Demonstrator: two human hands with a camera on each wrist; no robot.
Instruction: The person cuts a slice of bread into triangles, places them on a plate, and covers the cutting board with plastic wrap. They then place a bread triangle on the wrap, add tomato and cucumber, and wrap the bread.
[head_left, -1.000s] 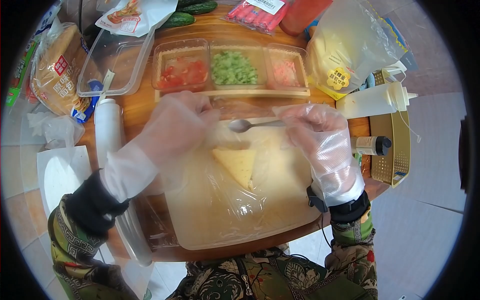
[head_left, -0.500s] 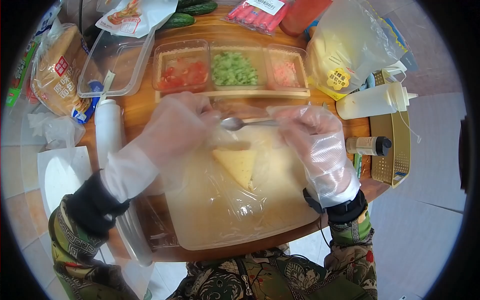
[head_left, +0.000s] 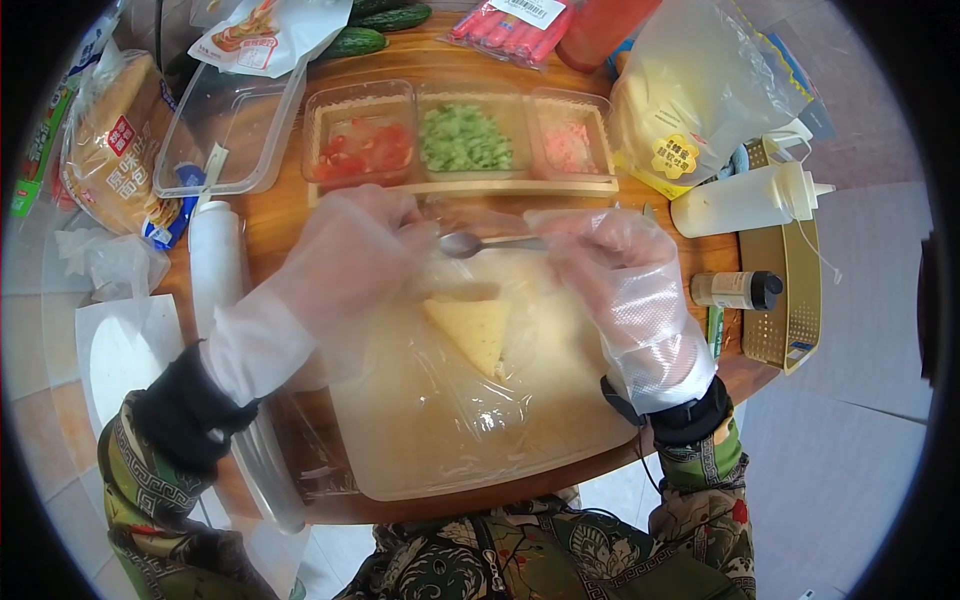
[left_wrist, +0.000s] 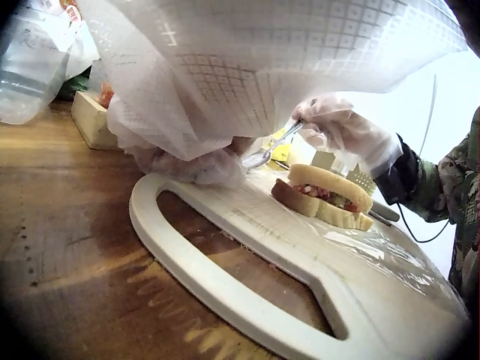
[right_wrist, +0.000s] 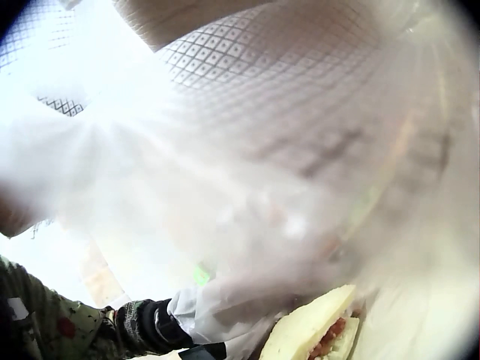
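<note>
A triangular sandwich (head_left: 475,332) lies on a pale cutting board (head_left: 430,460) with clear film over it; red and green filling shows in the sandwich (left_wrist: 322,196) in the left wrist view. The right hand (head_left: 630,300), in a clear plastic glove, grips the handle of a metal spoon (head_left: 462,245), held level above the board's far edge. Near the spoon's bowl are the gloved left hand's (head_left: 345,250) bent fingers; whether they pinch film or touch the spoon is unclear. Glove plastic blurs much of the right wrist view, where the sandwich (right_wrist: 311,326) shows at the bottom.
Tubs of red pieces (head_left: 362,148), chopped green (head_left: 468,138) and pink bits (head_left: 570,146) stand beyond the board. At left are a film roll (head_left: 218,260), an uncovered container (head_left: 235,130) and bagged bread (head_left: 118,145). A squeeze bottle (head_left: 740,200) and a seasoning jar (head_left: 730,290) lie at right.
The right hand and spoon have moved left and slightly away from the body, bringing the bowl close to the left fingers. The left hand has hardly moved.
</note>
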